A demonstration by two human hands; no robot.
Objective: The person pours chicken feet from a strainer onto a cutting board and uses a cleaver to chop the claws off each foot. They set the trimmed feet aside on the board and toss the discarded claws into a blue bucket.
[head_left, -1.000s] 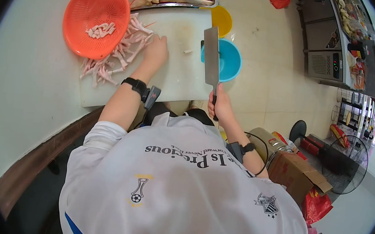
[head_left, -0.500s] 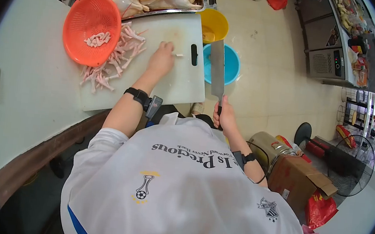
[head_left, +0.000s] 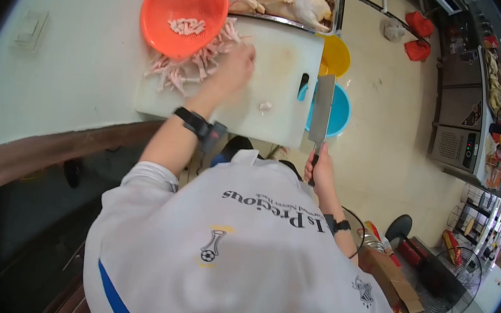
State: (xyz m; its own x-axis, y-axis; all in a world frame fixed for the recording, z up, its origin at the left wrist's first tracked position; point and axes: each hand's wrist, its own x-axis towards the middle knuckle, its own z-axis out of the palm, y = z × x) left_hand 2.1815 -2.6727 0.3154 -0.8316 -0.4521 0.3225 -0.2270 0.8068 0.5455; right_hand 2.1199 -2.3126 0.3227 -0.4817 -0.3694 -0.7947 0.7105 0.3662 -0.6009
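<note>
My left hand point(head_left: 235, 68) is over the white cutting board point(head_left: 286, 44), at the right edge of a pile of pale poultry feet point(head_left: 176, 75). Its fingers are curled together, and whatever may be in them is hidden. A small cut piece point(head_left: 265, 105) lies alone on the board to the right of that hand. My right hand point(head_left: 322, 169) grips the black handle of a cleaver point(head_left: 322, 109). The broad blade points away from me, upright in view, just off the board's right edge. An orange colander point(head_left: 162, 10) with small cut pieces point(head_left: 186, 26) sits tilted beside the feet.
A metal tray point(head_left: 295, 24) of whole plucked birds point(head_left: 306, 5) stands behind the board. A yellow bucket point(head_left: 336, 55) and a blue basin point(head_left: 341, 111) are beyond its right edge. A fan point(head_left: 457, 285) and cardboard box point(head_left: 393, 278) stand at right. A wall borders the left.
The view has shifted. My left hand has moved left across the board to the feet. The small piece lies nearer to me on the board. The right hand still holds the cleaver.
</note>
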